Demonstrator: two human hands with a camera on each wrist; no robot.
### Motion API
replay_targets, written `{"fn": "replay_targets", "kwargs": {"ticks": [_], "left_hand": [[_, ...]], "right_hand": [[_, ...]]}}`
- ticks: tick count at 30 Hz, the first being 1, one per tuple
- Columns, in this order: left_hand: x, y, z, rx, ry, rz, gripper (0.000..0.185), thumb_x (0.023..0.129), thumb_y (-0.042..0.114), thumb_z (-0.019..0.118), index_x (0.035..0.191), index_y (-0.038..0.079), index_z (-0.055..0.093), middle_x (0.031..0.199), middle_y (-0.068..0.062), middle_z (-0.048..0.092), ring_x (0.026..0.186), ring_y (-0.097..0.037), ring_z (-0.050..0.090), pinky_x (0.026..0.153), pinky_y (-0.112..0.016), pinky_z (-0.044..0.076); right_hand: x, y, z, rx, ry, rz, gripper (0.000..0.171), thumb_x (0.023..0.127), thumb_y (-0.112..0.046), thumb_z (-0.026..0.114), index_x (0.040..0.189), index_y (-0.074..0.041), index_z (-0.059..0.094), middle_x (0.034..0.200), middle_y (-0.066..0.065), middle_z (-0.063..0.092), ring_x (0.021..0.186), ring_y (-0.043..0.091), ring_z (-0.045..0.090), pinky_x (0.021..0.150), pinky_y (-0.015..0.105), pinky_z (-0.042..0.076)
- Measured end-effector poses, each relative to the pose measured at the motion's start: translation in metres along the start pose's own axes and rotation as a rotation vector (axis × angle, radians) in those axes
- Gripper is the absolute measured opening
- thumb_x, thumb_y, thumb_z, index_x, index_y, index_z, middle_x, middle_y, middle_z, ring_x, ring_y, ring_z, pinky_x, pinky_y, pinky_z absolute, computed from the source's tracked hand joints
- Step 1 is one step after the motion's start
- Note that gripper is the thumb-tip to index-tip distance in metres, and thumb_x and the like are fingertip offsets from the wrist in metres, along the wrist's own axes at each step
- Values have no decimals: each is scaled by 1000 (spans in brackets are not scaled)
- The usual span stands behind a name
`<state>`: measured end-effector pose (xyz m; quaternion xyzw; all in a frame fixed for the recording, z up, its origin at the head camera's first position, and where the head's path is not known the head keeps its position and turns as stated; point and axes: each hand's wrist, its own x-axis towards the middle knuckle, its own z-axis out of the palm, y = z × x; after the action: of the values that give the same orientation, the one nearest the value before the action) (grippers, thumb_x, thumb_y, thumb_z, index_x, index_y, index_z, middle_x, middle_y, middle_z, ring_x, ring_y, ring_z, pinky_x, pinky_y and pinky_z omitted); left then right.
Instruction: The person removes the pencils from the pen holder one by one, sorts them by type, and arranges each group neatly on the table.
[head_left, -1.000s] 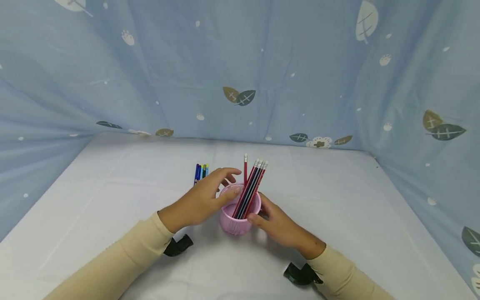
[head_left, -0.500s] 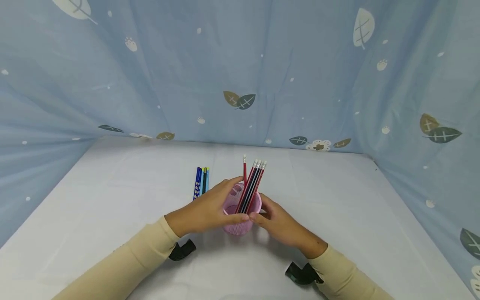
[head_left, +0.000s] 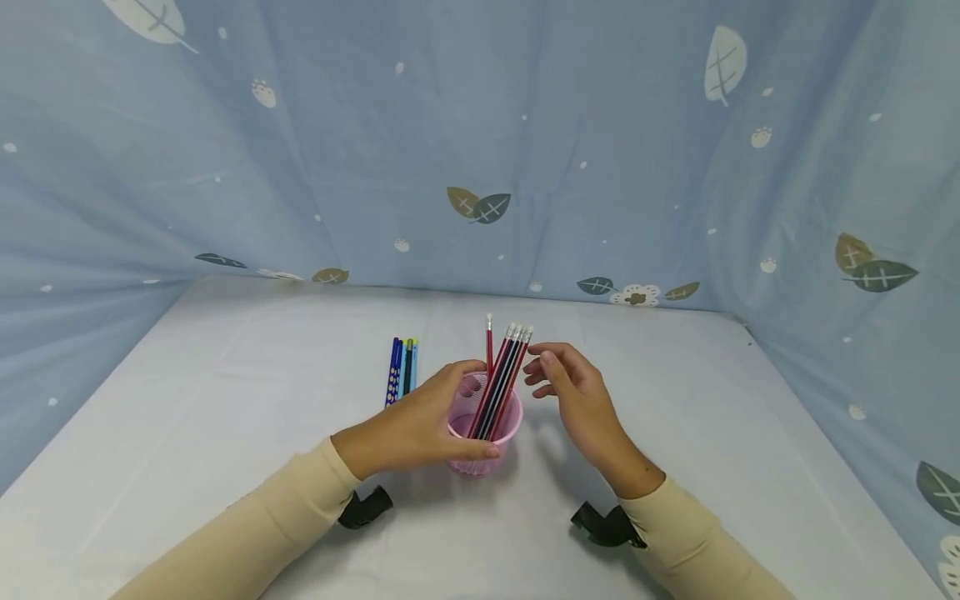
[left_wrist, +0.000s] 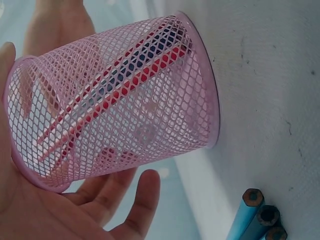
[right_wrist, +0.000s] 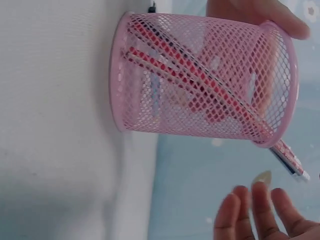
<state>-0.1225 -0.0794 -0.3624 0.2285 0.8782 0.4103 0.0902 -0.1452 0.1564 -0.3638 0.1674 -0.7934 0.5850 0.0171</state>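
Note:
A pink mesh cup [head_left: 483,437] stands on the white table [head_left: 225,400] with several red and black pencils [head_left: 504,371] leaning in it. My left hand [head_left: 438,417] grips the cup, thumb on the near side and fingers round the far rim. In the left wrist view the cup [left_wrist: 125,100] lies against my palm [left_wrist: 30,210]. My right hand [head_left: 551,375] hovers just right of the pencil tops, fingers relaxed, holding nothing. The right wrist view shows the cup [right_wrist: 200,85] and my right fingertips [right_wrist: 255,215] apart from it.
Several blue and green pencils [head_left: 402,367] lie side by side on the table, just left of and behind the cup; their ends [left_wrist: 257,215] show in the left wrist view. Blue leaf-print cloth [head_left: 480,150] walls the table at back and sides.
My right hand has let go of the cup and risen to beside the pencil tops. The left hand has closed round the cup, and the cup stays where it was.

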Motion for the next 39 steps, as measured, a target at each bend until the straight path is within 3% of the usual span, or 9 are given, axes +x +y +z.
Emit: {"fn": "replay_targets", "kwargs": {"ticks": [4, 12, 27, 39], "left_hand": [[-2, -1, 0, -13, -2, 0, 102, 71, 57, 85, 151, 27, 29, 142, -2, 50, 132, -18, 51, 108, -47, 45], [-6, -4, -3, -26, -7, -1, 103, 73, 56, 84, 152, 23, 27, 142, -3, 50, 132, -19, 51, 108, -49, 45], [-4, -6, -2, -18, -13, 29, 98, 76, 56, 82, 152, 24, 28, 140, -5, 51, 130, -22, 53, 105, -50, 48], [0, -1, 0, -29, -22, 37, 97, 77, 55, 82, 151, 25, 27, 141, -5, 50, 130, -21, 51, 106, -49, 47]], "right_hand": [[0, 0, 3, 22, 89, 8, 26, 105, -26, 52, 119, -6, 62, 101, 17, 64, 89, 19, 65, 76, 26, 57], [2, 4, 12, 14, 73, 46, 27, 100, -24, 63, 118, -4, 65, 101, 14, 66, 83, 16, 64, 72, 25, 56], [-3, 8, 22, -1, 29, 122, 26, 95, -28, 70, 112, -10, 70, 103, 8, 69, 93, 18, 62, 77, 26, 54], [-6, 12, 20, 30, 49, 77, 21, 94, -25, 71, 107, -9, 72, 105, 8, 70, 97, 18, 65, 81, 24, 54]]}}
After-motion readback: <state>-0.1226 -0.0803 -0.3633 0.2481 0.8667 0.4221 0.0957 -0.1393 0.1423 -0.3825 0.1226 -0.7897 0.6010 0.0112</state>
